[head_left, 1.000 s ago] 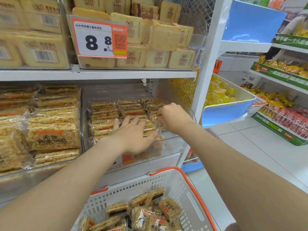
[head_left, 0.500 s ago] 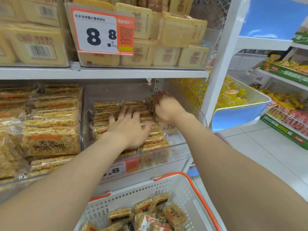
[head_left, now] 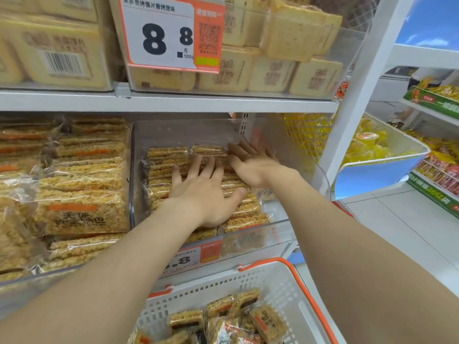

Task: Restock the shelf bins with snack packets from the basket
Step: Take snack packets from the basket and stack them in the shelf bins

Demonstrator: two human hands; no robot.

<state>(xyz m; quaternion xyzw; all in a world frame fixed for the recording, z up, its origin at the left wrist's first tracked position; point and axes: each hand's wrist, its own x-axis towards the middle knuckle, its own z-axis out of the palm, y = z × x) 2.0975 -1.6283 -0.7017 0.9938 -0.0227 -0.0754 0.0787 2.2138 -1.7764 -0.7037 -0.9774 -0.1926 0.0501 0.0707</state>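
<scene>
A clear shelf bin (head_left: 278,228) on the middle shelf holds rows of golden rice-crisp snack packets (head_left: 166,157). My left hand (head_left: 206,192) lies flat on the packets in the bin's middle, fingers spread and straight. My right hand (head_left: 250,162) reaches deeper to the right, fingers stretched out against the back-right packets near the bin's clear wall. Neither hand holds a packet. Below, a white basket with orange rim (head_left: 293,289) holds several more snack packets (head_left: 265,324).
A neighbouring bin at left is full of larger rice-crisp packs (head_left: 82,214). The upper shelf carries pale yellow blocks (head_left: 295,38) behind an 8.8 price tag (head_left: 171,36). A white upright post (head_left: 357,95) stands right of the bin; a blue tub of yellow jellies (head_left: 377,157) lies beyond.
My right hand has opened from a curled grip and its fingers now stretch flat toward the back right of the bin. The left hand slid slightly deeper over the packets. The view moved closer.
</scene>
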